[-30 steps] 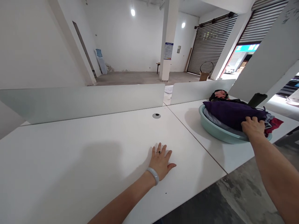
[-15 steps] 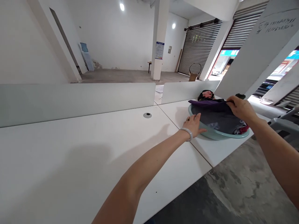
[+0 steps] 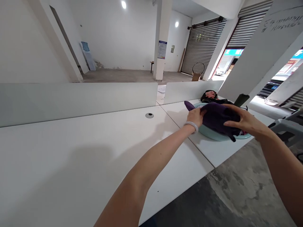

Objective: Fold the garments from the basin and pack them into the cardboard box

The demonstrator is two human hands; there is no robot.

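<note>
A dark purple garment (image 3: 214, 116) is bunched up over a pale green basin (image 3: 210, 133) on the right part of the white table. My left hand (image 3: 195, 117), with a pale bangle at the wrist, grips the garment's left side, fingers closed on it. At the garment's right side, my right hand (image 3: 245, 121) has its fingers over the cloth and the thumb in front, holding it. One purple end sticks out to the left beyond my left hand. A bit of red cloth shows at the basin's right rim; most of the basin's contents are hidden.
Behind the basin lies a black and pink patterned item (image 3: 210, 94). A dark green upright object (image 3: 241, 99) stands past my right hand. A frosted divider (image 3: 94, 97) runs along the back of the white table (image 3: 82, 164). A grey plastic stool (image 3: 284, 129) is at the right.
The purple garment has been gathered up from the spread-out pile in the basin. My left hand has gone from lying open at the basin's rim to gripping the cloth.
</note>
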